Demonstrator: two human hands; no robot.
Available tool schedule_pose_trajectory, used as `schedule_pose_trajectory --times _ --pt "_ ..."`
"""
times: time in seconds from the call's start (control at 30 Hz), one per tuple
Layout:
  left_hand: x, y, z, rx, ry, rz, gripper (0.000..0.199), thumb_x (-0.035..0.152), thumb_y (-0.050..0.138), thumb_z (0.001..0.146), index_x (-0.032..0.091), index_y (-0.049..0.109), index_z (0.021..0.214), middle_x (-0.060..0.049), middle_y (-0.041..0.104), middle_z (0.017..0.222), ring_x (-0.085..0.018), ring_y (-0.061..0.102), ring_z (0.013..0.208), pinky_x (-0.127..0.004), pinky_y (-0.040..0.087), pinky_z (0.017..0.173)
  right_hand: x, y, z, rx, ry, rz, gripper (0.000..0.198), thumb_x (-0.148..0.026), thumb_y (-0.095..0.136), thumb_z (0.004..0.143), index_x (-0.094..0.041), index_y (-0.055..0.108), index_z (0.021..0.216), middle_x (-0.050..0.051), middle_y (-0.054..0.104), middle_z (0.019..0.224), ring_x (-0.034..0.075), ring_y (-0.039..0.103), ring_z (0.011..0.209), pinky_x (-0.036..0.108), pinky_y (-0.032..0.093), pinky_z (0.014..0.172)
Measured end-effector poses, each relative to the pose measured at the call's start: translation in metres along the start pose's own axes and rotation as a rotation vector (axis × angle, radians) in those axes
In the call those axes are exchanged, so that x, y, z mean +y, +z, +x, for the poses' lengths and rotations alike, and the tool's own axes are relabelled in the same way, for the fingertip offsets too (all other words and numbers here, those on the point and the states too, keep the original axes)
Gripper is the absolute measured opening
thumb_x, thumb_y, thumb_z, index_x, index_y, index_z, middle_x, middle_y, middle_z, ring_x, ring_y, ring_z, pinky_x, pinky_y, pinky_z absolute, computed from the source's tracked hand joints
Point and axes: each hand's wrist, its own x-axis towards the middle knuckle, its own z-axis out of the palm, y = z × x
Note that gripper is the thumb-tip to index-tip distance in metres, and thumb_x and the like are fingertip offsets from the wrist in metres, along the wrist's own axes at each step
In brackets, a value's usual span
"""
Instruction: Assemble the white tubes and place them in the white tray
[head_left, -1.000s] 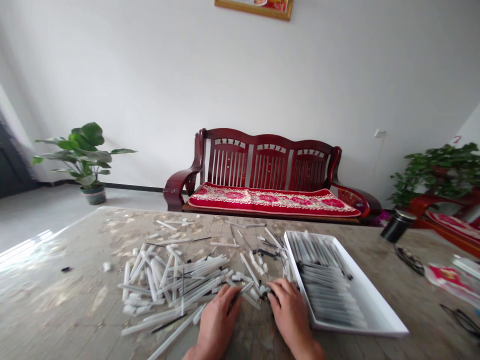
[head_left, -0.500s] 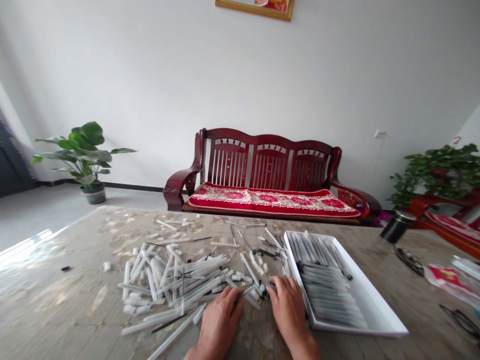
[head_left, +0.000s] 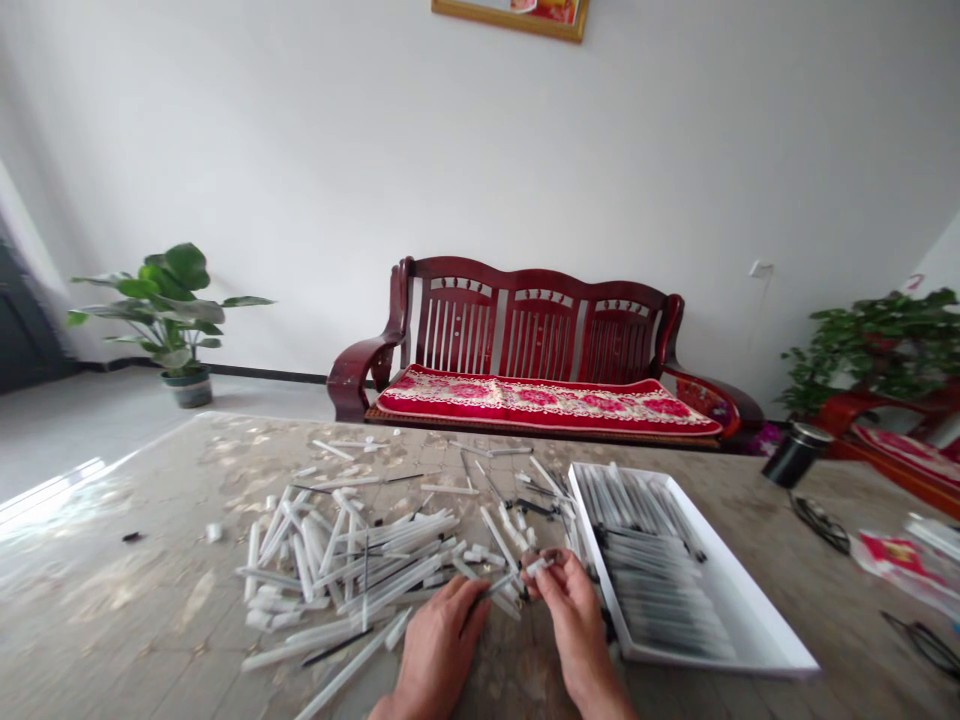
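My left hand [head_left: 441, 640] is closed around a thin pen [head_left: 498, 583], whose tip points right toward my other hand. Between the thumb and fingers of my right hand [head_left: 574, 615] is a small whitish pen cap [head_left: 537, 567]. Left of my hands spreads a loose pile of translucent pen barrels [head_left: 405, 545], with dark refills and short caps [head_left: 474, 554] among them. To the right, a white box [head_left: 750, 600] holds rows of pens [head_left: 660, 590] with dark ends. Small black parts [head_left: 536, 507] lie beyond my right hand.
A black cylindrical container [head_left: 796, 455] stands at the table's far right. Near it are dark-framed glasses [head_left: 821, 522] and a red and white plastic packet [head_left: 904, 562]. Behind the table [head_left: 150, 620] is a wooden bench [head_left: 536, 325]; a potted plant [head_left: 176, 310] stands at left.
My right hand has turned upward a little, and a whitish cap now shows in its fingers. The left hand stays almost in place with the pen.
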Motion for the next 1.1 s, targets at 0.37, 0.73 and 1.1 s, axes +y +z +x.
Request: schedule_pose_trajectory --times 0.37,0.73,1.1 --pt "-0.002 0.001 0.001 0.001 0.026 0.013 0.025 0.025 0.048 0.094 0.028 0.072 0.100 -0.001 0.074 0.097 -0.018 0.071 0.090 -0.025 0.051 0.079 0.010 0.007 -0.005 -0.070 0.093 0.084 0.040 -0.053 0.074 0.075 -0.022 0.059 0.094 0.007 0.076 0.094 0.026 0.071 0.085 0.038 0.054 0.082" --pt "-0.006 0.004 0.001 0.037 0.053 0.024 0.024 0.025 0.051 0.093 0.028 0.074 0.099 0.000 0.074 0.092 -0.017 0.072 0.085 -0.023 0.052 0.075 0.004 0.009 -0.005 -0.045 0.129 0.097 0.042 -0.054 0.076 0.071 -0.023 0.058 0.091 0.006 0.076 0.089 0.026 0.071 0.084 0.038 0.054 0.081" --pt "-0.002 0.001 0.001 0.025 0.055 0.019 0.024 0.024 0.051 0.092 0.028 0.074 0.099 0.000 0.075 0.092 -0.018 0.072 0.085 -0.023 0.052 0.074 0.003 0.005 -0.005 -0.010 0.111 0.016 0.041 -0.056 0.070 0.075 -0.022 0.058 0.095 0.005 0.074 0.088 0.024 0.069 0.077 0.033 0.053 0.071"
